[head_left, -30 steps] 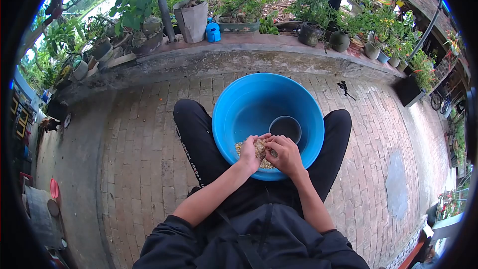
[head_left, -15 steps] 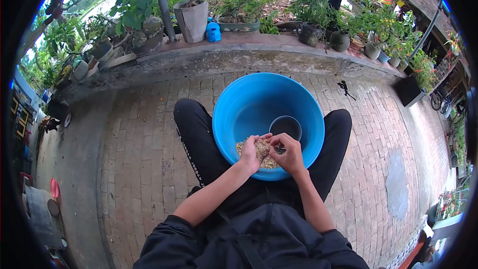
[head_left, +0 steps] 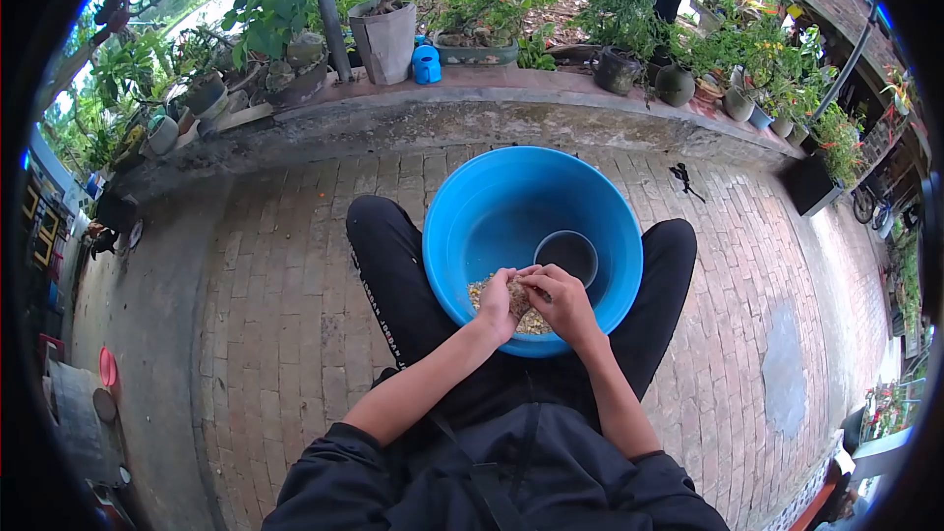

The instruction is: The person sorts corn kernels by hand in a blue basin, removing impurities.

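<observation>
A large blue plastic basin (head_left: 492, 206) rests between my knees on the brick ground. Inside it stands a small dark cup (head_left: 566, 255), and a heap of tan crumbly material (head_left: 479, 289) lies at the near side. My left hand (head_left: 495, 306) and my right hand (head_left: 560, 301) meet over that heap, both closed around a brownish clump (head_left: 518, 295) of the same material. The clump is mostly hidden by my fingers.
My legs in black trousers (head_left: 383, 265) flank the basin. A low concrete ledge (head_left: 472, 108) runs across the back, carrying potted plants and a small blue watering can (head_left: 425, 64). A metal pole (head_left: 327, 10) rises at the ledge. Brick paving (head_left: 265, 315) lies to the left and right.
My right hand has drawn back in over the clump after shifting slightly right. The view has tilted a little; the basin and cup stay put.
</observation>
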A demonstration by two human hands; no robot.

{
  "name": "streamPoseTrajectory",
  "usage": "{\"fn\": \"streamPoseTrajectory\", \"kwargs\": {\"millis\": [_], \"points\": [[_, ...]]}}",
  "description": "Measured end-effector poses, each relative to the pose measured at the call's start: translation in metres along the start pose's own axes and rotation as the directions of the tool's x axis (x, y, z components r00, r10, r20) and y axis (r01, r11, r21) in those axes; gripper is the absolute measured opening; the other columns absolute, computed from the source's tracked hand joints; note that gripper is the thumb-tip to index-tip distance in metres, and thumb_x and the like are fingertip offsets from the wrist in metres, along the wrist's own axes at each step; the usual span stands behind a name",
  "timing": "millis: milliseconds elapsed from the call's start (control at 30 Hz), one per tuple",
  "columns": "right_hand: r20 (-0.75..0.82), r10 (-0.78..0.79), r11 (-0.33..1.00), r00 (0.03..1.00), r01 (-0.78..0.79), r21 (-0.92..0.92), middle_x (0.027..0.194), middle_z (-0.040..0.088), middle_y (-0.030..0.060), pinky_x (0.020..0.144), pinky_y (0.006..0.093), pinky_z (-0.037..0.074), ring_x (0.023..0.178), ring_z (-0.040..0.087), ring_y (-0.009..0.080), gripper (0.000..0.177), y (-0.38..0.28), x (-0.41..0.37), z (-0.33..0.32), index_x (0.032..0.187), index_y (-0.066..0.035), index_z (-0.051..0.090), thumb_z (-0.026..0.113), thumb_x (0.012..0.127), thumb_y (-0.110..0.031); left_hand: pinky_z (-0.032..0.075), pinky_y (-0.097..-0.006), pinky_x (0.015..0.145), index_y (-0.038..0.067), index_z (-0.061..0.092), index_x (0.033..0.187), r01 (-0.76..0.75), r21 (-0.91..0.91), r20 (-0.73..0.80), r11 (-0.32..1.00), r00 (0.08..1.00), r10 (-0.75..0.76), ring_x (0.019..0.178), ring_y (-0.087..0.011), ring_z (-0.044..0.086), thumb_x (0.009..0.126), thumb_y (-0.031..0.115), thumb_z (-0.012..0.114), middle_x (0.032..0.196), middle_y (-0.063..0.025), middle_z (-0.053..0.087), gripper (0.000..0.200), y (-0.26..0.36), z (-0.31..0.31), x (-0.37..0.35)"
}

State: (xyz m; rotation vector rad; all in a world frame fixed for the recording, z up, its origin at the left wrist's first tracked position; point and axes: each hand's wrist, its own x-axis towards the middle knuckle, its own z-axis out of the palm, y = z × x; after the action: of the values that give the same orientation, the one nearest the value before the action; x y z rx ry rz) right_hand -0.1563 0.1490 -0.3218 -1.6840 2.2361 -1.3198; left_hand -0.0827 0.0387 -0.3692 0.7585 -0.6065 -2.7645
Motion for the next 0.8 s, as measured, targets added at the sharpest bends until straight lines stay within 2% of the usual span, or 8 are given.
{"fn": "streamPoseTrajectory", "kwargs": {"millis": [67, 233, 300, 467, 633, 700, 733, 800], "points": [[0.008, -0.011, 0.999, 1.000, 0.012, -0.036, 0.089, 0.063, 0.0126, 0.073, 0.0380, 0.051, 0.083, 0.063, 0.0307, 0.013, 0.001, 0.003, 0.003, 0.092, -0.001, 0.068, 0.066, 0.079, -0.005, 0.049, -0.0347, 0.090, 0.001, 0.061, 0.112, 0.004, -0.005, -0.079, 1.000, 0.997, -0.005, 0.099, -0.0220, 0.062, 0.096, 0.025, 0.033, 0.107, -0.0107, 0.065, 0.041, -0.003, -0.005, 0.007], [0.061, 0.006, 0.990, 0.998, 0.003, -0.144, 0.085, 0.060, 0.0134, 0.075, 0.0411, 0.049, 0.084, 0.061, 0.0310, 0.011, 0.000, 0.006, 0.000, 0.088, -0.001, 0.067, 0.063, 0.081, -0.008, 0.048, -0.0359, 0.090, 0.002, 0.062, 0.112, 0.013, 0.029, -0.057, 0.999, 0.998, -0.012, 0.098, -0.0215, 0.062, 0.096, 0.025, 0.033, 0.106, -0.0096, 0.066, 0.040, 0.001, 0.003, -0.002], [0.045, -0.025, 0.973, 0.999, 0.035, -0.227, 0.081, 0.059, 0.0129, 0.069, 0.0396, 0.049, 0.078, 0.060, 0.0301, 0.011, -0.001, 0.006, -0.002, 0.087, 0.000, 0.067, 0.066, 0.079, -0.008, 0.048, -0.0370, 0.090, 0.002, 0.062, 0.112, 0.019, 0.027, -0.056, 0.999, 0.998, -0.017, 0.099, -0.0217, 0.062, 0.096, 0.024, 0.032, 0.105, -0.0092, 0.065, 0.040, 0.002, 0.004, -0.004], [0.056, -0.018, 0.974, 0.998, 0.030, -0.226, 0.080, 0.058, 0.0127, 0.071, 0.0400, 0.049, 0.079, 0.060, 0.0300, 0.011, -0.003, 0.006, -0.007, 0.086, 0.000, 0.067, 0.066, 0.079, -0.009, 0.047, -0.0368, 0.093, -0.001, 0.062, 0.114, 0.017, 0.010, 0.025, 1.000, 1.000, -0.017, 0.101, -0.0232, 0.062, 0.096, 0.024, 0.030, 0.109, -0.0105, 0.065, 0.044, 0.000, 0.000, 0.001], [0.064, -0.027, 0.966, 0.998, 0.043, -0.257, 0.080, 0.057, 0.0127, 0.073, 0.0408, 0.048, 0.081, 0.059, 0.0304, 0.011, -0.001, 0.008, -0.004, 0.085, 0.000, 0.067, 0.066, 0.079, -0.009, 0.047, -0.0368, 0.093, -0.001, 0.062, 0.113, 0.023, 0.013, -0.014, 1.000, 1.000, -0.023, 0.101, -0.0232, 0.062, 0.096, 0.024, 0.031, 0.108, -0.0107, 0.065, 0.043, -0.003, -0.007, 0.008], [0.061, -0.063, 0.952, 0.996, 0.078, -0.297, 0.079, 0.057, 0.0123, 0.069, 0.0387, 0.049, 0.077, 0.060, 0.0297, 0.011, -0.003, 0.009, -0.005, 0.086, 0.000, 0.068, 0.066, 0.079, -0.007, 0.047, -0.0367, 0.092, -0.001, 0.062, 0.113, 0.022, -0.005, -0.047, 1.000, 0.999, -0.022, 0.101, -0.0232, 0.062, 0.096, 0.024, 0.031, 0.108, -0.0107, 0.065, 0.043, -0.004, -0.010, 0.011], [0.062, -0.063, 0.952, 0.996, 0.078, -0.297, 0.079, 0.057, 0.0123, 0.069, 0.0387, 0.049, 0.077, 0.060, 0.0297, 0.011, -0.004, 0.009, -0.005, 0.086, 0.000, 0.068, 0.066, 0.079, -0.007, 0.047, -0.0369, 0.092, -0.001, 0.061, 0.114, 0.023, 0.005, -0.050, 1.000, 0.999, -0.023, 0.101, -0.0233, 0.062, 0.096, 0.024, 0.031, 0.108, -0.0109, 0.065, 0.043, -0.004, -0.009, 0.010], [0.045, 0.044, 0.996, 0.998, -0.040, -0.082, 0.080, 0.061, 0.0114, 0.064, 0.0334, 0.050, 0.070, 0.062, 0.0243, 0.012, -0.006, 0.009, -0.006, 0.089, 0.001, 0.070, 0.068, 0.079, -0.005, 0.048, -0.0370, 0.093, -0.001, 0.061, 0.115, 0.022, 0.013, -0.052, 1.000, 0.998, -0.022, 0.101, -0.0234, 0.062, 0.096, 0.023, 0.031, 0.109, -0.0112, 0.065, 0.043, -0.002, -0.006, 0.008]]}}
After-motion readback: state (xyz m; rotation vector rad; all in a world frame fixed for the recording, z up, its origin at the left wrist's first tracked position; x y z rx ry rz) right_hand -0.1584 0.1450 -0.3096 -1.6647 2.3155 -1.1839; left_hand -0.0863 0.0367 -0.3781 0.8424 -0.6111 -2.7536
